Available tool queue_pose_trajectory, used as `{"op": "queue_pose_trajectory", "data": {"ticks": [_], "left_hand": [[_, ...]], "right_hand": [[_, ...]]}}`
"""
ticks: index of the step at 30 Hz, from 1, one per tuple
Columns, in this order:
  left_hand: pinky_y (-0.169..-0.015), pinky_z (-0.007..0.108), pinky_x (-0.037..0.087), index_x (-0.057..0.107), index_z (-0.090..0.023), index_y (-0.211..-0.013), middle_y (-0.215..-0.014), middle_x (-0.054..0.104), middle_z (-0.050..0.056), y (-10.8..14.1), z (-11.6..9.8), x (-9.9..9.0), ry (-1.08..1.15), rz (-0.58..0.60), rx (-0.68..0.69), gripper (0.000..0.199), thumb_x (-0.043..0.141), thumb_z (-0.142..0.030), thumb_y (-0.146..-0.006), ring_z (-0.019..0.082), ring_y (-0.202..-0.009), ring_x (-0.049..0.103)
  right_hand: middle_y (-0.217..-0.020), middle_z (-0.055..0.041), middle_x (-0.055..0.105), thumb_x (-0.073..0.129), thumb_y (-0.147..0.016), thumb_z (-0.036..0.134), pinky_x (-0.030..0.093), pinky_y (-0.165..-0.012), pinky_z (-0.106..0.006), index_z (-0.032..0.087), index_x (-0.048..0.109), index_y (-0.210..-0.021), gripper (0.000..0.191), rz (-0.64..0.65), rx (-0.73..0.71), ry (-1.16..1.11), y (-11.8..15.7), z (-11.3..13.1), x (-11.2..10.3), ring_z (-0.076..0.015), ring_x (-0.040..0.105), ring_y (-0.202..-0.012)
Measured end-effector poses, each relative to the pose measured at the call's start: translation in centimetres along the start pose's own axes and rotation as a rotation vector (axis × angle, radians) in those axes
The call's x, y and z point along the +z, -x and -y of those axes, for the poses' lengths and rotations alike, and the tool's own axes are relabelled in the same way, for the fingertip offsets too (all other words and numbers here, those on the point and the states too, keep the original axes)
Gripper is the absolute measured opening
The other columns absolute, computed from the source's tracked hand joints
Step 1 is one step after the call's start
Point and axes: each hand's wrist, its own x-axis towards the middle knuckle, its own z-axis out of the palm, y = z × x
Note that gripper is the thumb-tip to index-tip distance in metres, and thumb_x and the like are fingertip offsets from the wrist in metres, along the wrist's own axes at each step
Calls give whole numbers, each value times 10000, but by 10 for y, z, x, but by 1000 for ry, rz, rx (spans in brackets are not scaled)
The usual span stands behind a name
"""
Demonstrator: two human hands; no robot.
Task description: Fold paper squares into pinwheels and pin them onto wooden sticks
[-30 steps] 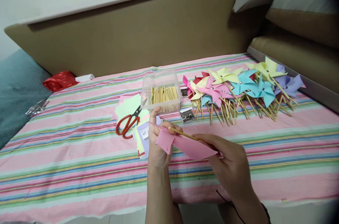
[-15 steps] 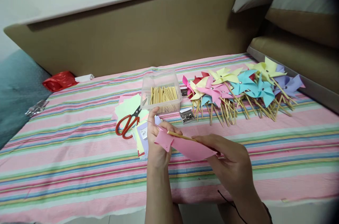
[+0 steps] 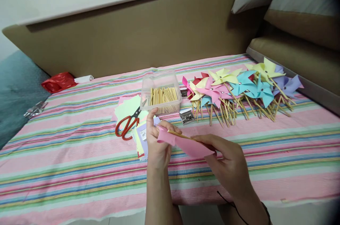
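Note:
Between my hands is a pink paper pinwheel (image 3: 192, 147), seen nearly edge-on, with a thin wooden stick (image 3: 176, 134) along its upper side. My left hand (image 3: 159, 143) holds the pinwheel's left part, its fingers curled behind the paper and one digit pointing up. At the right end, my right hand (image 3: 230, 161) pinches the stick and paper between thumb and fingers. Where the stick meets the pinwheel is partly hidden by the fingers and paper.
Beyond my hands stands a clear box (image 3: 162, 108) of sticks, beside small packs of metal fasteners (image 3: 187, 117). Red-handled scissors (image 3: 126, 127) lie on paper sheets (image 3: 127, 108). Finished pinwheels (image 3: 241, 83) are piled at right. A red bag (image 3: 60, 82) lies far left.
The pink pinwheel has tilted slightly, so its left blade looks flatter. My right hand has shifted a little to the left, still gripping.

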Motion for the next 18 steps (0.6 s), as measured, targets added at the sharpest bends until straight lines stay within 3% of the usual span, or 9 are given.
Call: {"op": "queue_pose_trajectory", "data": {"ticks": [3,7,11,14,18], "left_hand": [[-579,178,492,413,-318,-1319,-643,635,-87,0,0,3,-78,-67,13,881,888,-250,-579,92,-587,631],[-631,174,506,448,-276,-1224,-737,689,-59,-3,2,4,-223,-275,59,738,859,-226,-613,95,-665,674],[-735,223,541,455,-260,-1104,-885,726,-10,-8,2,4,-241,-412,123,668,863,-180,-581,129,-807,708],[-766,247,547,452,-255,-1103,-910,726,7,-9,3,3,-223,-406,137,675,862,-159,-575,142,-839,710],[-673,213,521,487,-227,-1106,-821,698,-2,-11,4,-2,-179,-395,109,534,807,-309,-686,114,-718,684]], "right_hand": [[-831,-11,740,573,-815,165,520,-575,-233,218,715,-992,233,110,229,-65,0,-7,-2,-149,659,-673],[-787,-33,740,648,-818,314,547,-603,-265,198,710,-960,194,258,461,-125,-1,-21,-8,-165,671,-646],[-779,-45,749,669,-790,314,558,-649,-281,187,726,-820,143,358,535,-114,-1,-30,-15,-193,704,-708],[-728,-30,731,663,-792,301,556,-655,-271,188,729,-750,138,412,535,-117,0,-32,-15,-185,700,-700],[-738,-30,729,679,-785,333,572,-670,-275,187,723,-756,155,371,575,-189,0,-36,-12,-182,705,-705]]}}
